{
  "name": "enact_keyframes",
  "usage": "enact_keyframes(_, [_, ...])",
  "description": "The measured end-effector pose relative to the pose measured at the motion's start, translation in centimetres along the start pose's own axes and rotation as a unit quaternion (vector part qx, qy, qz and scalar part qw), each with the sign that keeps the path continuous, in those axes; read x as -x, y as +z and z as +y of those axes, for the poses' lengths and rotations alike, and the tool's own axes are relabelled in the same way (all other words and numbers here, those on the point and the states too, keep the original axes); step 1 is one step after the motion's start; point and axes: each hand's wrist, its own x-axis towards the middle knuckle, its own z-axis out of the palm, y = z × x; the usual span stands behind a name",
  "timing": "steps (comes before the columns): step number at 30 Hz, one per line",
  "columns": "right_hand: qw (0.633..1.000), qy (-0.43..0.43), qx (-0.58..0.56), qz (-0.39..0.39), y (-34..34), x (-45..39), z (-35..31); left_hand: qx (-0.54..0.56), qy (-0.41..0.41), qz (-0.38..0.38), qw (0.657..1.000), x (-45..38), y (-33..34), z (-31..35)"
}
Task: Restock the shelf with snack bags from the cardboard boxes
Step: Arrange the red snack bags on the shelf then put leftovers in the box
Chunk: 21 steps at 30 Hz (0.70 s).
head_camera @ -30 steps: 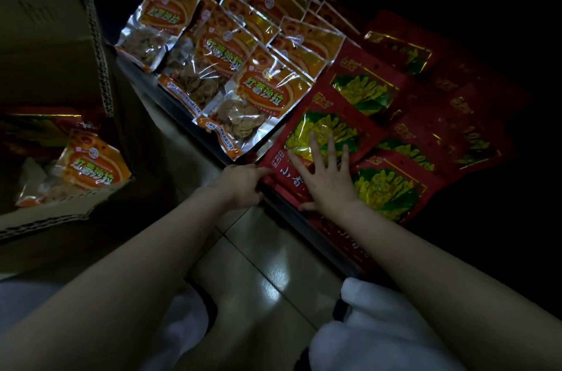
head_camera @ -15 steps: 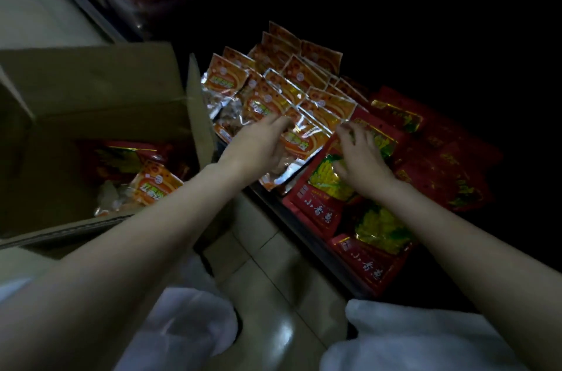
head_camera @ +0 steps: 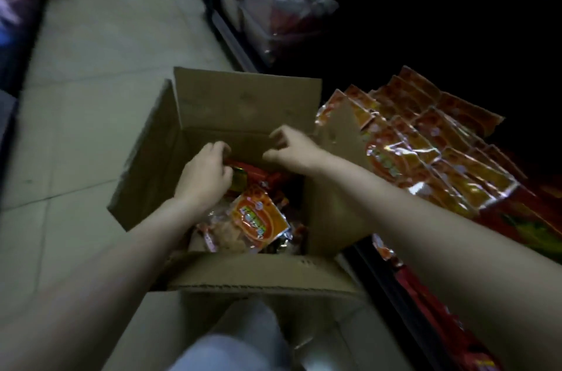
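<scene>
A brown cardboard box (head_camera: 243,109) sits on the pale, smooth tile floor (head_camera: 91,66) with its four flaps standing open. The cardboard looks flat and stiff, and the near flap shows a wavy cut edge. Inside the box lies a loose pile of snack bags. The top one is an orange snack bag (head_camera: 258,221) made of shiny, crinkly plastic, with a clear part that shows pale lumpy food. Behind it are red snack bags (head_camera: 258,174), also shiny, and one has a bit of green and yellow on it. The left hand (head_camera: 205,176) reaches down into the box with its fingers curled around the top of a red bag, but the picture is too blurry to tell if it really grips it. The right hand (head_camera: 292,148) hangs above the far side of the box, just in front of the back flap, with its fingers bent loosely and nothing in it. To the right of the box is a low dark shelf (head_camera: 380,273). Rows of orange bags (head_camera: 425,151) lie on the shelf, overlapping like roof tiles, and their foil edges catch the light. Nearer on the same shelf are red bags (head_camera: 529,218). Farther back on the shelf sits a clear, crumpled plastic bin (head_camera: 273,15) with something red inside.
</scene>
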Motion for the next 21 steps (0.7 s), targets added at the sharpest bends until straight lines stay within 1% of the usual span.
enact_keyframes(2, [0.994, 0.06, 0.017, -0.094, 3.1, -2.4, 1.2, -0.004, -0.02, -0.027, 0.999, 0.3, 1.7, -1.9])
enact_keyframes(4, [0.984, 0.105, 0.045, -0.138, 6.6, -4.8, 4.0, -0.02, -0.025, -0.066, 0.997, 0.6, 3.8, -4.5])
enact_keyframes(7, [0.97, 0.188, 0.052, -0.147, 10.5, -7.1, 9.1, -0.022, -0.041, -0.107, 0.993, 1.1, 6.1, -7.7])
enact_keyframes(9, [0.963, 0.225, 0.037, -0.142, 12.5, -7.8, 11.6, 0.013, -0.075, -0.099, 0.992, 0.8, 6.9, -9.0])
enact_keyframes(11, [0.964, 0.23, 0.057, -0.124, 14.1, -7.9, 13.2, 0.059, -0.115, -0.079, 0.988, 0.3, 7.4, -9.3])
enact_keyframes(13, [0.975, 0.195, 0.08, -0.07, 15.3, -7.7, 14.3, 0.077, -0.136, -0.078, 0.985, -0.1, 8.0, -9.5])
enact_keyframes(15, [0.988, 0.144, 0.053, -0.028, 15.6, -7.4, 14.0, 0.077, -0.134, -0.11, 0.982, -0.1, 8.6, -9.7])
enact_keyframes(16, [0.993, 0.105, 0.045, -0.02, 15.2, -7.2, 13.6, 0.073, -0.132, -0.131, 0.98, -0.1, 8.8, -9.7])
enact_keyframes(18, [0.997, -0.011, 0.07, -0.041, 13.8, -7.1, 11.9, 0.058, -0.112, -0.148, 0.981, -0.3, 8.6, -9.5])
enact_keyframes(19, [0.991, -0.076, 0.088, -0.071, 12.9, -7.0, 10.7, 0.048, -0.097, -0.146, 0.983, -0.6, 8.4, -9.4])
enact_keyframes(20, [0.982, -0.123, 0.085, -0.111, 11.9, -6.7, 9.4, 0.033, -0.084, -0.143, 0.986, -0.8, 8.0, -9.1])
enact_keyframes(21, [0.975, -0.143, 0.067, -0.154, 10.9, -6.4, 8.1, 0.014, -0.071, -0.142, 0.987, -0.8, 7.9, -9.0])
